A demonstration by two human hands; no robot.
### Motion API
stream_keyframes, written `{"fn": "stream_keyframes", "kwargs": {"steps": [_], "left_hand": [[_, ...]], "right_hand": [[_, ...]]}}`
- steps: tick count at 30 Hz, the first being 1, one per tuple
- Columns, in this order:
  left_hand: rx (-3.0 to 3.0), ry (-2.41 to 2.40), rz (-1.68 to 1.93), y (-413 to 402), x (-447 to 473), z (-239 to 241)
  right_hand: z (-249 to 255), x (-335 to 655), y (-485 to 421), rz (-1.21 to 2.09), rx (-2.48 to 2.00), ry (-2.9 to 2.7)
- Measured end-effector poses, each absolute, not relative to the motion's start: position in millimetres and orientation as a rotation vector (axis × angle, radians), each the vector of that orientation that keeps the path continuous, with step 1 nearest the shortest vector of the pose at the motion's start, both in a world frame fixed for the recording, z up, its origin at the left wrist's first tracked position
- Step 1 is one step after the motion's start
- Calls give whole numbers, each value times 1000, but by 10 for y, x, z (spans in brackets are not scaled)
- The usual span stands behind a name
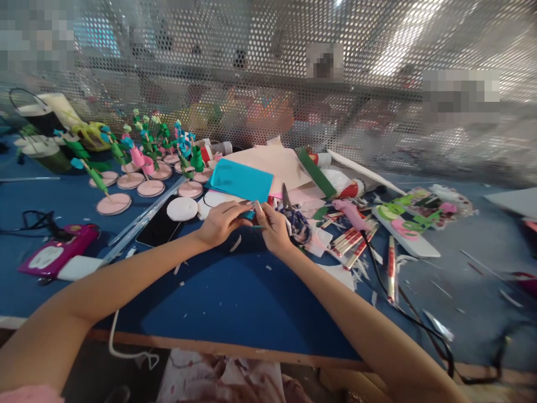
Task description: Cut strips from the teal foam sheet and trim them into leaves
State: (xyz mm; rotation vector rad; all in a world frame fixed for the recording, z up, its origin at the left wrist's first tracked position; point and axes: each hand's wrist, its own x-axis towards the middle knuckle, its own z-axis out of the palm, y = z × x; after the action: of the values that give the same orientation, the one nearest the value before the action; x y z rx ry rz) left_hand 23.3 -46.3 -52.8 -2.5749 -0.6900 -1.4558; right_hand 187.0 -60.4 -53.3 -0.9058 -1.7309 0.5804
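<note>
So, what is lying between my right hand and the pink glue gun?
A pair of scissors lies there, close to the right hand, with the pink glue gun beyond it; the head view shows this.

Blue table top [235, 296], turquoise sheet [241, 180], pink round bases [113, 204], magenta case [56, 253], silver perforated screen [268, 67]

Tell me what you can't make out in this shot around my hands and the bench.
- Small teal piece between left hand and right hand: head view, too small, fingers cover it.
- Blue-handled metal scissors: head view, handles partly behind the right hand.
- Shapes behind the perforated metal screen: head view, blurred.
- Pale grey flat sheet: head view, cut off by the right edge.
</note>
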Motion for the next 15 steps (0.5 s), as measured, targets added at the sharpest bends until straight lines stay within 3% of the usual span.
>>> {"fn": "stream_keyframes", "kwargs": {"steps": [15], "left_hand": [[-2622, -808, -1529, -459, 228, -609]], "right_hand": [[-565, 1774, -634, 655, -901, -1659]]}}
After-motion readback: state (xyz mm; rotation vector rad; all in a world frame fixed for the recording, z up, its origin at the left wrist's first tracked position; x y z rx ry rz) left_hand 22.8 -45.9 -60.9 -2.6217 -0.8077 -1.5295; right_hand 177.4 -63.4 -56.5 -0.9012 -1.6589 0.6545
